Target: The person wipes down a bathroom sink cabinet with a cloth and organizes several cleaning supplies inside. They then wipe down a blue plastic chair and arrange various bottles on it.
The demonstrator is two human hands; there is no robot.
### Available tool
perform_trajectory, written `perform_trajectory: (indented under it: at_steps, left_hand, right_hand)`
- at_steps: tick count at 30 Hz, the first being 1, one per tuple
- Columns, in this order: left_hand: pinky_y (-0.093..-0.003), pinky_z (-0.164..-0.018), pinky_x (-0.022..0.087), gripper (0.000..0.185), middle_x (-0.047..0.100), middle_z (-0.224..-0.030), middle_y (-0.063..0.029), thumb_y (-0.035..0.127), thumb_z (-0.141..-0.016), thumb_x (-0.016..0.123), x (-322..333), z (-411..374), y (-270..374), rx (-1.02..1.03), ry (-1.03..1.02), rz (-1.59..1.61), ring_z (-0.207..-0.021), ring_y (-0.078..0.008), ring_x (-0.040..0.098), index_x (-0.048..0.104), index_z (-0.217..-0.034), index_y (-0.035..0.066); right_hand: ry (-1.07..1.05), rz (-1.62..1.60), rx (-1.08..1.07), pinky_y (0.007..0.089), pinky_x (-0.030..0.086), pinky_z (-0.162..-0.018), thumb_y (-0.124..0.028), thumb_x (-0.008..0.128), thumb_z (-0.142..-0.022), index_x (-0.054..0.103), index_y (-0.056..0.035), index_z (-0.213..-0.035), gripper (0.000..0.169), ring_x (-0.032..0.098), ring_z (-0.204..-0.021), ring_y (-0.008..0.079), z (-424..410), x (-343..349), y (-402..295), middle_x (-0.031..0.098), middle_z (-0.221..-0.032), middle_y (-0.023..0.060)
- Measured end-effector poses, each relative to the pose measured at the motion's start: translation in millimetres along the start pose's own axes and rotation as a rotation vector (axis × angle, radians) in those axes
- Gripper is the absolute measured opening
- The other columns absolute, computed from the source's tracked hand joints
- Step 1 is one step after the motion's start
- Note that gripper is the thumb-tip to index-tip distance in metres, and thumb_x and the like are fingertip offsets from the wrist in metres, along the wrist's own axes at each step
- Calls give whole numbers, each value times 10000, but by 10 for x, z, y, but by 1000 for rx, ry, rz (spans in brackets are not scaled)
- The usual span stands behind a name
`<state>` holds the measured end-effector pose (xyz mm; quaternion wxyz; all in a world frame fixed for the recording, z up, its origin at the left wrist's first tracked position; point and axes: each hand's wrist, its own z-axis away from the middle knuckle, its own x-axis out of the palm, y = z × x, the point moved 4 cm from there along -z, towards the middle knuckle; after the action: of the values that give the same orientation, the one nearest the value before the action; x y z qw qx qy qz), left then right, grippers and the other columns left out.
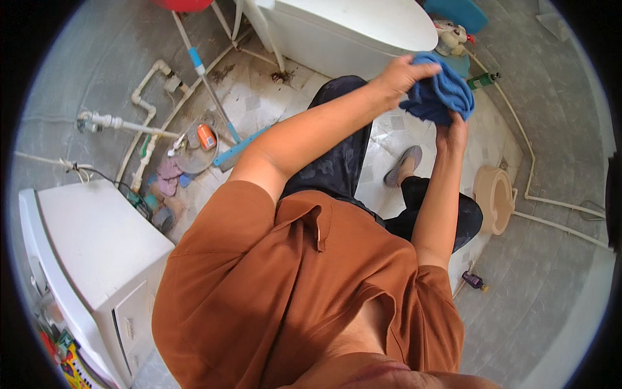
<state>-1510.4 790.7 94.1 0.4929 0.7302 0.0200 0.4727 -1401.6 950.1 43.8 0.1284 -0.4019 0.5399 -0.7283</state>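
Observation:
A bunched, folded blue cloth (440, 92) is held up between my two hands, ahead and to the right. My left hand (399, 80) grips its left edge, with a digit lying over the folds; part of that hand is hidden behind the cloth. From below, my right hand (452, 131) grasps the cloth's lower right side, its fingertips partly covered by fabric. The cloth hangs in front of the white bathtub's (335, 44) near right end, above the tiled floor (388, 141).
A blue-headed floor squeegee (240, 148), a basin holding an orange can (206, 136), and purple cloths (168, 175) are at left. A white cabinet (102, 233) stands lower left. On the right are a beige plastic potty (493, 199), a green bottle (482, 81), a dark bottle (474, 280) and wall pipes.

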Motion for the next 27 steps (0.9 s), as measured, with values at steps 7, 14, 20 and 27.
perform_trajectory:
  at_steps: [7,14,20,27]
  left_hand:
    - [-276,-822,492,386,661,-1002,-57,229,-865,709,-942,-794,1140,464,254,-249,-895,-148,613,607,-1149,-11]
    - [-624,-1095,161,756,287,-1523,-206,543,-828,616,-1951,-1022,1354,568,599,-1941,-1409,-408,234,406,-1450,168]
    - [-649,-1104,140,712,257,-1553,-164,523,-896,531,-2247,-1575,1036,105,376,-2181,-1429,-386,214,328,-1493,192]
    - [-667,-1097,141,731,234,-1566,-149,579,-917,452,-2109,-2966,796,72,253,-2262,-1444,-382,178,250,-1519,218]
  right_hand:
    - [-116,575,-625,321,428,-963,-28,598,-686,494,-16,-1291,615,568,-1067,227,-964,1567,-375,588,-1167,126]
    - [-447,1390,-528,694,180,-1055,-441,658,-732,380,-248,-1444,788,226,-1409,420,-1310,2452,856,260,-1540,159]
    - [-530,1670,-549,736,33,-1064,-594,542,-857,282,-374,-1494,723,98,-1466,371,-1786,2522,1142,159,-1601,57]
    - [-313,1709,-540,738,12,-1065,-594,459,-907,292,-385,-1490,641,107,-1471,335,-2933,2252,985,196,-1593,34]
